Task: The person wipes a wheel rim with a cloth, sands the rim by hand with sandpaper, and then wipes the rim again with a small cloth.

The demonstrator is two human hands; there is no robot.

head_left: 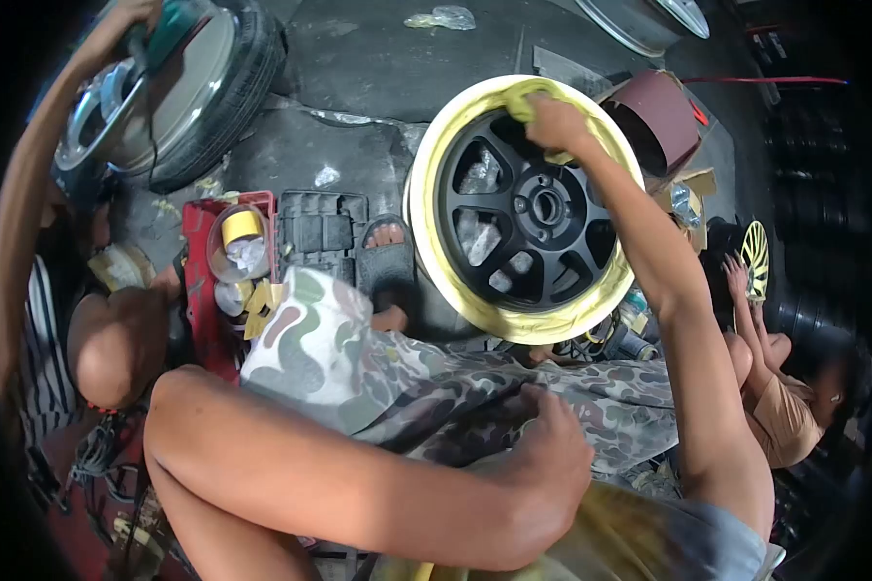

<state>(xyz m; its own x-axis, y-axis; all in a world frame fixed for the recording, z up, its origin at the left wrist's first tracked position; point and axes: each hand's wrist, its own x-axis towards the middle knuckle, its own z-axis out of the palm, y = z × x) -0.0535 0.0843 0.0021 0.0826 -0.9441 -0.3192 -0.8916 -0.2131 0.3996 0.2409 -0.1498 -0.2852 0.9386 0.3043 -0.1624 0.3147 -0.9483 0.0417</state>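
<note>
In the upper middle, my right hand (559, 128) is closed on a yellow-green cloth (523, 101), pressed against the upper lip of a car wheel (543, 205). This wheel has black spokes and a yellow, streaked outer rim. Lower down, my left hand (552, 436) lies over camouflage fabric (455, 382) across my lap, its fingers curled together and partly hidden. My sandalled foot (389, 257) is just left of the wheel.
Left of my foot are a black tool case (322, 228) and a red crate (203, 271) with tape and tubs. A tyred wheel (199, 107) leans upper left beside another person's arm (44, 145). At right, another person's hands (736, 281) hold a yellow-spoked wheel (757, 261).
</note>
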